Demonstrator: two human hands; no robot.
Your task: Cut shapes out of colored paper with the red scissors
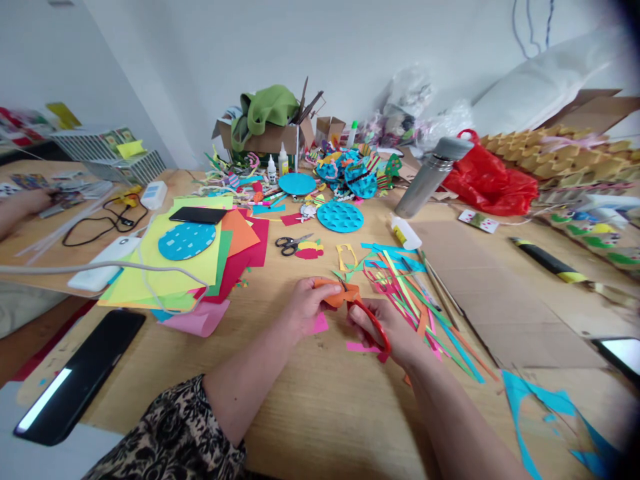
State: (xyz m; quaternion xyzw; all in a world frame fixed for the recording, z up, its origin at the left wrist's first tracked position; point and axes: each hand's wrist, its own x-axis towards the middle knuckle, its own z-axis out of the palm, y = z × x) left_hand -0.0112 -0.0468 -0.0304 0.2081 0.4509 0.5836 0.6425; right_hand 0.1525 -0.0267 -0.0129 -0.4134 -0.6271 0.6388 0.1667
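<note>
"Start where?"

"At the far left, using the black-handled scissors (296,243) as landmark. See another person's forearm (17,210) well to the left of them. Next, find a dark slab-shaped device (85,373), left of them and much nearer the body, then a white power strip (113,253), left and only slightly nearer."

"Move in toward the landmark."

"Find coloured sheets (175,287) just left of it, mostly yellow on top, bearing a spotted blue disc (187,241) and a black phone (197,215). Behind the landmark and a little left, note a cardboard box (260,143) topped with green cloth (270,107)."

"Now describe the hands."

"Look nearer the body and slightly right of the black-handled scissors. See the left hand (306,307), thumb and fingers clamped on orange paper (352,293), raised over the worktop (320,400). Farther right, see the right hand (395,327) closed round the red-handled scissors (373,318), blades at the orange paper. Can't tell the spread of those blades."

"Carry on rightward."

"Spot a dimpled blue plate (340,217) behind and right of the landmark. Farther right, see a glue bottle (406,232) on its side, loose paper strips (415,287) somewhat nearer, and a steel flask (425,180) behind. Far right, find a red plastic bag (487,180) behind, then, nearer, a cardboard sheet (500,293) and a black-and-yellow tool (547,260)."
</note>
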